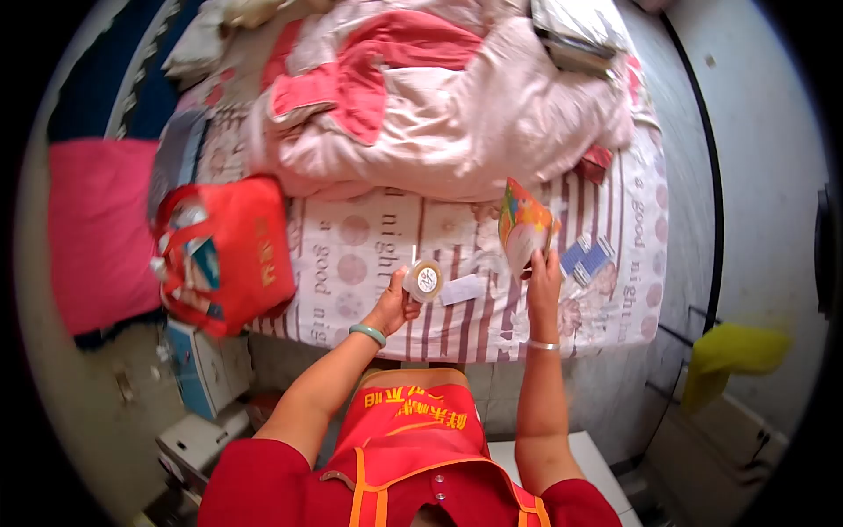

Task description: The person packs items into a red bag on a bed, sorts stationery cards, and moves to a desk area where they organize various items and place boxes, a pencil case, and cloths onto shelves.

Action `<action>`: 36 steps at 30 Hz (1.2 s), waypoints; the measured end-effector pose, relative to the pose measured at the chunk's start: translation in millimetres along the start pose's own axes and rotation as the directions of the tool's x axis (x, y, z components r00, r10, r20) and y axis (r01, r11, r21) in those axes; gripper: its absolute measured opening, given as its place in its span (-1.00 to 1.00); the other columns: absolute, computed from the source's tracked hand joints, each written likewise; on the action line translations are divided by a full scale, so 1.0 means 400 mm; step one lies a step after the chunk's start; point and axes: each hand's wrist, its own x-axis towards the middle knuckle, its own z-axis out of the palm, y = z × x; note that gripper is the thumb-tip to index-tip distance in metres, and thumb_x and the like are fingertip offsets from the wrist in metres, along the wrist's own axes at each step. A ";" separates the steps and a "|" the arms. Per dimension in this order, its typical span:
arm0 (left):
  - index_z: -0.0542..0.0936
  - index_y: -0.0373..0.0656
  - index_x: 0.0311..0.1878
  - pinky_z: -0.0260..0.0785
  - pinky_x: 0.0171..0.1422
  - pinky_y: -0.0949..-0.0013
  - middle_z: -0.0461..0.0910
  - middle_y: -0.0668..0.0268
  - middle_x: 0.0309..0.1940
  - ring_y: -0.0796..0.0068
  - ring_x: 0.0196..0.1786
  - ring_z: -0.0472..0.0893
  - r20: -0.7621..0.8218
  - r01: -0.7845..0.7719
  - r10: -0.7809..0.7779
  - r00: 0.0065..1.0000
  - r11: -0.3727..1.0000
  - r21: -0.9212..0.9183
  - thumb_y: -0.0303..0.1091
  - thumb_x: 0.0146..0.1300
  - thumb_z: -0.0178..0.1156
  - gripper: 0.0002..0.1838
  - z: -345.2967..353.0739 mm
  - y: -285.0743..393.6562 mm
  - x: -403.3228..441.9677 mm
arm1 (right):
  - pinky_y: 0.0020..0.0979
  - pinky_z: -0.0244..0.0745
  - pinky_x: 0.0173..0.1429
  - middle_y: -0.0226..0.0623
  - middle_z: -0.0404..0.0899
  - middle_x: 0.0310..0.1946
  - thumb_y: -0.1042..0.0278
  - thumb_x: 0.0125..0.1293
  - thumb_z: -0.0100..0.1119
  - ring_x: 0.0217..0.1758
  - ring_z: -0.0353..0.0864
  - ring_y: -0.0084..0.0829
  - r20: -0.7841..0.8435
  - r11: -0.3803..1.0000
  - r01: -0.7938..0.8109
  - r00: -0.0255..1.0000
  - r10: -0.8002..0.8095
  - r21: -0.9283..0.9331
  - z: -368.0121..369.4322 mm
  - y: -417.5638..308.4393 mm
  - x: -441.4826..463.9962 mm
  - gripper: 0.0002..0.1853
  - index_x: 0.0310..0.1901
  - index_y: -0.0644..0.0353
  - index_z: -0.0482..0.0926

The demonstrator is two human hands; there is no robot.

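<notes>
My left hand [397, 304], with a green bangle at its wrist, is closed around a small round tub [425, 280] with a white printed label on its face. The tub is held above the near part of the bed. My right hand [544, 274] pinches the lower end of a colourful printed packet [524, 221], orange, green and red, which stands tilted upward. Between the hands, a white slip of paper [463, 289] lies on the sheet. Right of the packet are blue-and-white patterned flat pieces [587, 258].
A pink quilt [430, 114] is heaped across the bed [342, 255]. On the left stands a stuffed red bag [241, 250], beside a bright pink cloth [101, 233]. A dark red packet [594, 163] lies by the quilt. Yellow cloth [733, 356] hangs at the right.
</notes>
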 end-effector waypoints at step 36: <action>0.50 0.04 -0.20 -0.10 -0.65 0.64 0.33 0.54 -0.61 0.77 -0.68 0.16 -0.994 -0.979 0.089 -0.061 -0.198 0.042 0.14 0.30 -0.14 -0.60 -0.744 -0.714 -1.513 | -0.64 0.13 -0.38 -0.57 0.31 -0.50 0.34 0.36 -0.11 -0.46 0.23 -0.74 0.846 0.982 0.181 -0.514 0.140 -0.052 1.334 -0.198 -1.790 -0.88 -0.24 0.16 0.40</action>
